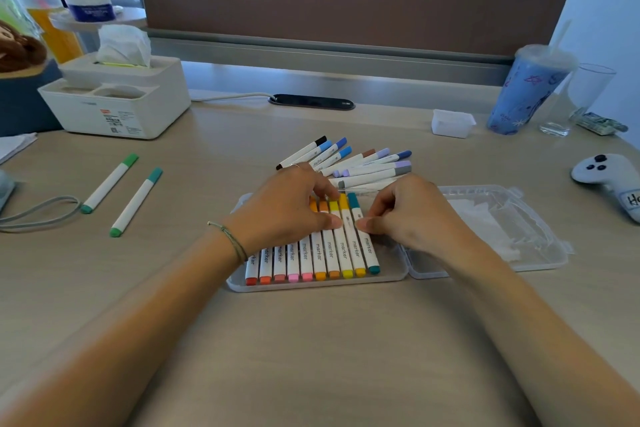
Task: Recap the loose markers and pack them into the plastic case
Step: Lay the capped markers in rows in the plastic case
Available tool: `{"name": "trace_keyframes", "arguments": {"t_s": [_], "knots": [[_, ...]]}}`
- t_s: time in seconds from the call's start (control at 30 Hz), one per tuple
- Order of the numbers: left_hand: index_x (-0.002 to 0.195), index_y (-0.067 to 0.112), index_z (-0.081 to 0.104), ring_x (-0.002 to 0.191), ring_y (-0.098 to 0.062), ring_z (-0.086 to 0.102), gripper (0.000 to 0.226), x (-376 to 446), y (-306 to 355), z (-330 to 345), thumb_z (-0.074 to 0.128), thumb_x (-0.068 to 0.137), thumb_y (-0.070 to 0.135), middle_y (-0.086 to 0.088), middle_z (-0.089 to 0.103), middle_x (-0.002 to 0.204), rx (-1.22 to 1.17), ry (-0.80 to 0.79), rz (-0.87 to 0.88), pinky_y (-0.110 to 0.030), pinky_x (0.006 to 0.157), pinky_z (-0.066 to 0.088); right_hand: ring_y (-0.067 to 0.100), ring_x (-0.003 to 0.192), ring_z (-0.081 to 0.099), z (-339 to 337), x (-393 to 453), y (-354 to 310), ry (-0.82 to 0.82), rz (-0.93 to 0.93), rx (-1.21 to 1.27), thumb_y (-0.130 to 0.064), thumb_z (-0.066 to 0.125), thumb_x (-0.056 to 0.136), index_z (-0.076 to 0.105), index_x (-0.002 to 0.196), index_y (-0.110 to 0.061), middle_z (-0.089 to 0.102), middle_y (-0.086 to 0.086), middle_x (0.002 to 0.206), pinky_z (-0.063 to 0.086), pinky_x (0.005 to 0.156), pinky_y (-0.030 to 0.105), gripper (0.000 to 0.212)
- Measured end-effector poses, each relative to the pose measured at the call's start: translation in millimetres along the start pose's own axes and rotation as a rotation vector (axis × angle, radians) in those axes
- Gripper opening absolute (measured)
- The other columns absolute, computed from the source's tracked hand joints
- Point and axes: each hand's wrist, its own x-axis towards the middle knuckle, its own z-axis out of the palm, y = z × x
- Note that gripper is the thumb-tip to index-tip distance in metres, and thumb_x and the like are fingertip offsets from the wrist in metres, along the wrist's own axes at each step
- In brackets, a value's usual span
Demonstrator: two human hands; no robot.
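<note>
A clear plastic case (239, 282) lies open mid-table, with its lid (502, 225) folded out to the right. Capped markers fill its base in a row from red (251, 276) on the left to a teal marker (367, 251) on the right. My left hand (280, 208) lies across the upper part of the row, fingertips on the yellow and orange caps. My right hand (408, 215) pinches the teal marker with thumb and forefinger at the row's right end. Several loose capped markers (363, 163) lie just behind the case. Two green markers (110, 182) (136, 201) lie far left.
A white tissue box (117, 97) stands at the back left, with drinks behind it. A blue tumbler (523, 94), a glass (571, 100) and a small white tub (452, 123) stand at the back right. A white game controller (606, 173) lies at the right edge, a grey strap (38, 215) at the left.
</note>
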Motion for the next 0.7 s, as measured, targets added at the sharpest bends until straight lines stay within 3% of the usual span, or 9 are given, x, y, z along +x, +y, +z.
{"name": "trace_keyframes", "arguments": {"t_s": [0.27,0.4,0.5,0.6,0.7], "knots": [[0.125,0.035,0.064,0.096,-0.006,0.051,0.044,1,0,2,0.074,0.084,0.047,0.01,0.056,0.118,0.039,-0.004,0.02,-0.018,0.074,0.038,0.011,0.088,0.067,11,-4,-1,0.058,-0.056,-0.127,-0.035,0.076,0.089,0.064,0.078,-0.024,0.071,-0.003,0.092,0.052,0.076,0.024,0.02],[0.122,0.034,0.064,0.094,-0.006,0.051,0.039,-3,3,-2,0.072,0.086,0.047,0.011,0.057,0.114,0.011,-0.027,0.013,-0.017,0.073,0.038,0.009,0.084,0.063,7,-11,-1,0.089,-0.114,-0.155,-0.038,0.073,0.091,0.062,0.079,-0.026,0.071,-0.003,0.094,0.047,0.071,0.02,0.021],[0.115,0.031,0.068,0.088,-0.004,0.057,0.029,-10,2,-12,0.069,0.09,0.043,0.012,0.063,0.107,-0.076,0.049,0.0,-0.014,0.07,0.04,0.008,0.077,0.065,4,-15,-15,0.16,-0.196,-0.096,-0.039,0.067,0.096,0.062,0.078,-0.028,0.07,-0.006,0.085,0.051,0.066,0.02,0.021],[0.108,0.027,0.072,0.083,-0.005,0.059,0.018,-24,-14,-30,0.068,0.091,0.033,0.011,0.066,0.097,-0.062,0.162,-0.051,-0.02,0.076,0.048,0.005,0.073,0.064,10,-11,-46,0.173,-0.326,-0.057,-0.034,0.064,0.096,0.069,0.083,-0.032,0.069,-0.01,0.08,0.055,0.068,0.028,0.014],[0.1,0.024,0.073,0.084,-0.007,0.06,0.014,-42,-46,-50,0.062,0.092,0.02,0.008,0.068,0.095,0.003,0.25,-0.189,-0.013,0.067,0.041,0.004,0.076,0.062,26,2,-83,0.085,-0.413,-0.013,-0.028,0.064,0.096,0.073,0.095,-0.028,0.067,-0.012,0.082,0.045,0.065,0.021,0.008]]}}
